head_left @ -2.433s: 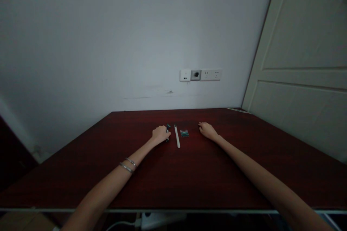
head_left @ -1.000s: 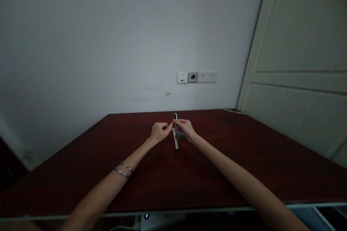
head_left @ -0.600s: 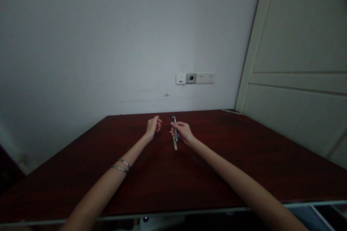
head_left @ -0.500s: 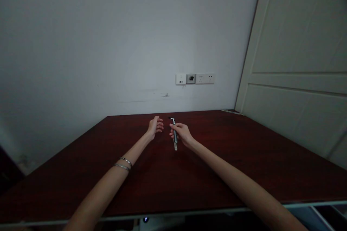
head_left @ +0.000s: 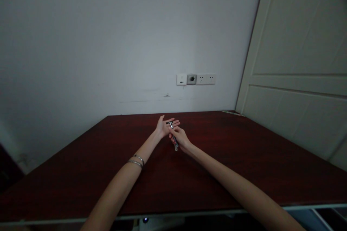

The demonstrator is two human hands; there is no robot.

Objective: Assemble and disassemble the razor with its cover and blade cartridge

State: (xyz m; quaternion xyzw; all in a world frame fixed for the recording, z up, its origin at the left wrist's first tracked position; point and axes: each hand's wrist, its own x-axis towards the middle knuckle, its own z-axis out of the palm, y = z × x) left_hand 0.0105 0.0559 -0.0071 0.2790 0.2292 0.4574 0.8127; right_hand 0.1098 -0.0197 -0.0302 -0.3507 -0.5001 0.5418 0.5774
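Observation:
In the head view, my right hand (head_left: 180, 138) grips a small silver razor-like tool (head_left: 171, 126) by its handle, fingers wrapped round it. Its short T-shaped head points away from me and shows over the fingers of my left hand (head_left: 164, 127). Whether the head touches those fingers I cannot tell. My left hand lies open, palm up, with the fingers stretched to the right. Below my right hand pokes out a flat metal end with a hole (head_left: 176, 148); most of the handle is hidden by the fingers.
Both arms reach over a dark red wooden table (head_left: 89, 158). A white wall (head_left: 141, 43) with sockets (head_left: 206, 79) rises behind it. A pale panelled door (head_left: 295, 43) stands along the right side. Bracelets (head_left: 137, 161) circle my left wrist.
My left hand has moved right, towards the tool, and turned from half curled to palm up with the fingers spread. The tool's head has tilted left and now overlaps the left fingers.

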